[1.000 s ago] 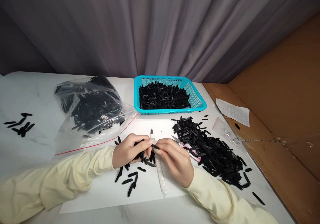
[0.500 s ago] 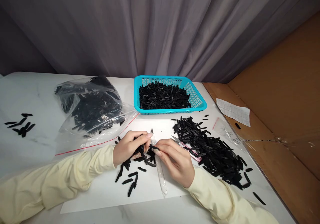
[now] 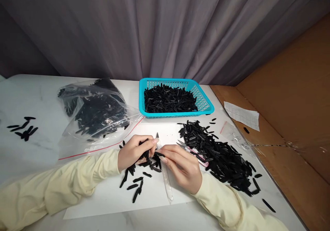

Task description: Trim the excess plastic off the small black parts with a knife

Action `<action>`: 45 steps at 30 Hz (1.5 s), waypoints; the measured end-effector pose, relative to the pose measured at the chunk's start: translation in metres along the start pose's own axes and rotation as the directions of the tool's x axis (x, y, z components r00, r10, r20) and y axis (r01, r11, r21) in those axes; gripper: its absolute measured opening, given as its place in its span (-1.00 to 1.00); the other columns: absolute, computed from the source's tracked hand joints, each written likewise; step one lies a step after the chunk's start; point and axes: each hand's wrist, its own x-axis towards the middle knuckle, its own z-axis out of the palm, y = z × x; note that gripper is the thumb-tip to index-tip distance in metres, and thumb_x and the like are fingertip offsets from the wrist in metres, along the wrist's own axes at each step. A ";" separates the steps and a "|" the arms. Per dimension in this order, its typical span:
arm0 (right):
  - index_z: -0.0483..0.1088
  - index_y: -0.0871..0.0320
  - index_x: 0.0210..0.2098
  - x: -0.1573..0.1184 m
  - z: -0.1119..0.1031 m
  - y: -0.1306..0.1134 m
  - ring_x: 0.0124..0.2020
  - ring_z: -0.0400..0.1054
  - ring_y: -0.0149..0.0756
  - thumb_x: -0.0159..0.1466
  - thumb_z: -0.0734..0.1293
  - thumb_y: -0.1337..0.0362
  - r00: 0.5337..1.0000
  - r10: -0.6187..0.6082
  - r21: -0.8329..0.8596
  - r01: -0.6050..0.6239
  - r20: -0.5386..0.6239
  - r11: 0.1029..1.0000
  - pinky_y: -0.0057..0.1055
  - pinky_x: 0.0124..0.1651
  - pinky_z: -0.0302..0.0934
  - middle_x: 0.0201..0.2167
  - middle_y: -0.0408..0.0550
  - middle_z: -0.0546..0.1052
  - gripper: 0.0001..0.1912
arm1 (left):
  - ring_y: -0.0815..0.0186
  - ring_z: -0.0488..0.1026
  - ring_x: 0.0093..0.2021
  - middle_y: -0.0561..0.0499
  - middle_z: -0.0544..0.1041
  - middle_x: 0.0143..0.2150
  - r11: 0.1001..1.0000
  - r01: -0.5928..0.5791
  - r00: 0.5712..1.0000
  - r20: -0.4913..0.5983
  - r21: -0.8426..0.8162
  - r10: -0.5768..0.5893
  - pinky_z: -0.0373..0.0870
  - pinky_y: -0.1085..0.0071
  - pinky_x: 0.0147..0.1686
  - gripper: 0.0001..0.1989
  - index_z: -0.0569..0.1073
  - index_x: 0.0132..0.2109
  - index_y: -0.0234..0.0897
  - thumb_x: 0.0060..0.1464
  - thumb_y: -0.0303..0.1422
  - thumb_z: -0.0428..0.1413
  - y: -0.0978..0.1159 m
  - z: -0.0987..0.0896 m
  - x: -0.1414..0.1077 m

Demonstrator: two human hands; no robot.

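Note:
My left hand point(image 3: 134, 152) is closed around a small bunch of slim black pieces point(image 3: 147, 158), thumb on top. Close beside it, my right hand point(image 3: 183, 169) pinches one black strip point(image 3: 159, 154) between thumb and fingers. Below and between the hands, a knife with a pointed blade and a pale wrapped handle point(image 3: 168, 187) lies on a white sheet point(image 3: 103, 198). Several loose black pieces point(image 3: 138, 186) are scattered under my left hand. To the right of my right hand lie pink-handled scissors point(image 3: 192, 151), partly covered by a heap of black pieces point(image 3: 221, 158).
A turquoise basket point(image 3: 177, 114) full of black pieces stands at the back. Left of it lies a clear zip bag point(image 3: 100, 110) of similar pieces. More pieces point(image 3: 25, 133) lie far left. Cardboard point(image 3: 286, 97) with a paper slip point(image 3: 241, 116) borders the right side.
The whole view has shifted very slightly. Both hands keep nearly the same pose and hold on the black pieces.

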 end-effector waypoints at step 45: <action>0.32 0.21 -0.36 0.027 0.011 -0.019 -0.55 0.29 -0.29 0.38 0.00 0.24 0.963 0.069 -0.661 0.125 0.260 0.740 -0.40 -0.57 0.06 -0.55 -0.03 0.40 -0.65 | 0.55 0.07 -0.76 0.19 0.17 -0.67 0.996 -0.047 0.999 -0.030 -0.071 0.045 -0.07 0.57 -0.78 -0.68 0.26 -0.49 -0.33 0.05 -0.17 0.02 -0.004 -0.002 0.006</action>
